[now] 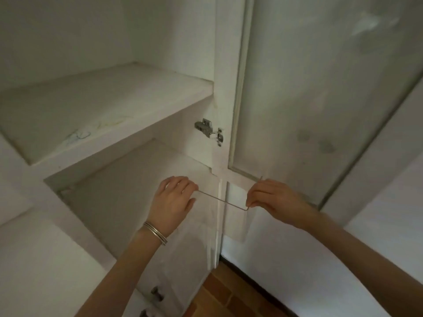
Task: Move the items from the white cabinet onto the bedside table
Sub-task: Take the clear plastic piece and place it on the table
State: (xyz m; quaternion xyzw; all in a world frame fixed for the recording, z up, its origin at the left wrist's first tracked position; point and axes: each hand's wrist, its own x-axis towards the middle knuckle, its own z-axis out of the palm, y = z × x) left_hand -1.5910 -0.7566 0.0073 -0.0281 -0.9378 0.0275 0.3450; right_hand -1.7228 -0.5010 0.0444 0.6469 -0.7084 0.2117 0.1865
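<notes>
A thin, bent, silvery metal wire (222, 200) is being held before the open white wooden cabinet (91, 106). It is being pinched at one end by the left hand (174, 200) and at the bend by the right hand (274, 200). It is being judged light, springy and slippery, so the firmest hold is likely at the bend.

A thin metal rod (222, 200) (bent upward near its right end) is held almost level, just before the lower shelf of the white cabinet (103, 99). The cabinet is left open.
</notes>
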